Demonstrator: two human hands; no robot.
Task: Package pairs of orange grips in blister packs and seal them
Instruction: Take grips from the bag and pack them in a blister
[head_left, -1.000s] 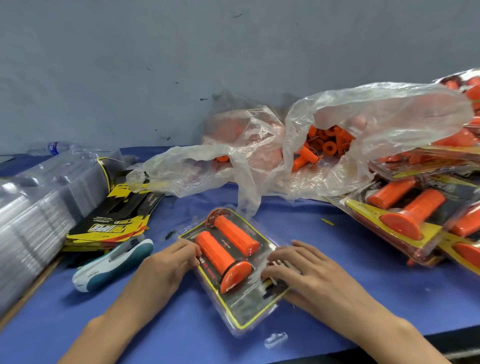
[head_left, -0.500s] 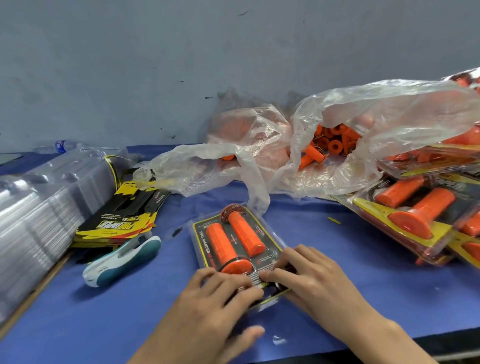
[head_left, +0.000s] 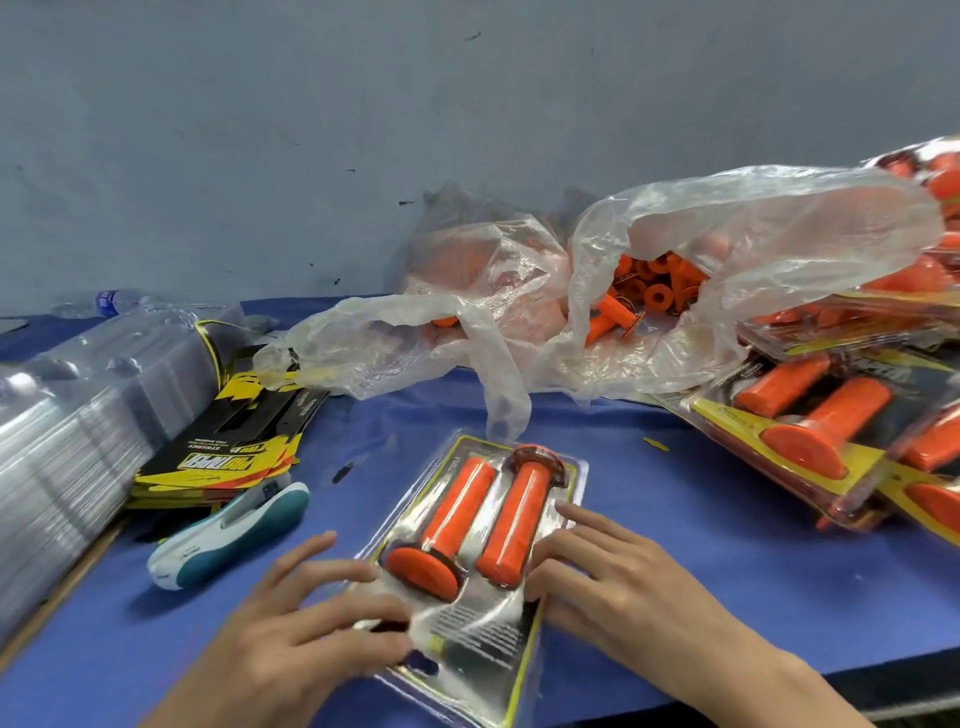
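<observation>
A clear blister pack (head_left: 478, 639) with a black and yellow card lies on the blue table in front of me. Two orange grips (head_left: 483, 525) lie side by side inside it. My left hand (head_left: 306, 629) presses flat on the pack's near left edge, fingers spread. My right hand (head_left: 618, 587) presses on its right edge beside the right grip, fingers straight. A clear plastic bag (head_left: 727, 260) behind holds several loose orange grips (head_left: 649, 286).
Filled blister packs (head_left: 810, 431) are piled at the right. A stack of empty clear blisters (head_left: 78, 431) stands at the left, with printed cards (head_left: 228, 447) and a white and teal stapler (head_left: 228, 535) beside it. A water bottle (head_left: 111, 301) lies far left.
The pack has turned so that its long side points away from me. Both hands have shifted along its near edges and still press on it.
</observation>
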